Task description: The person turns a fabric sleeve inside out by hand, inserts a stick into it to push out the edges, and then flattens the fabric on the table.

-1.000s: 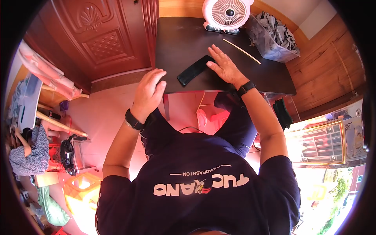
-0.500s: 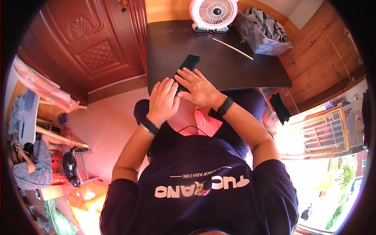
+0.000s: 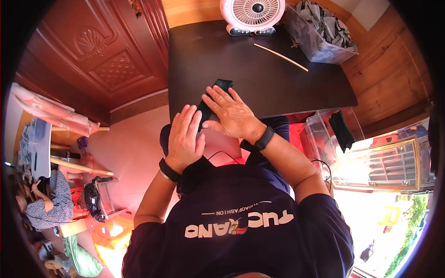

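Observation:
A narrow dark green, nearly black strip of cloth [image 3: 205, 110] lies slantwise over the near edge of the black table [image 3: 278, 88]. My right hand [image 3: 234, 113] rests flat across it, fingers stretched out, so its middle is partly covered. The strip's far end shows beyond the fingertips. Along the strip's left side is my left hand [image 3: 184, 141], fingers straight and thumb apart; whether it touches the cloth I cannot tell. The near end hangs between my two hands.
A pink fan [image 3: 255, 11] stands at the table's back. Right of it is a clear plastic bin [image 3: 331, 52] of grey cloth pieces. A thin pale stick [image 3: 281, 57] lies on the table. More dark strips [image 3: 342, 129] hang at the right. Another person [image 3: 51, 204] is at far left.
The strip has slid toward me, with less of it beyond my right hand. My left hand has moved nearer my body and away from the right, uncovering cloth between them. The view has shifted slightly.

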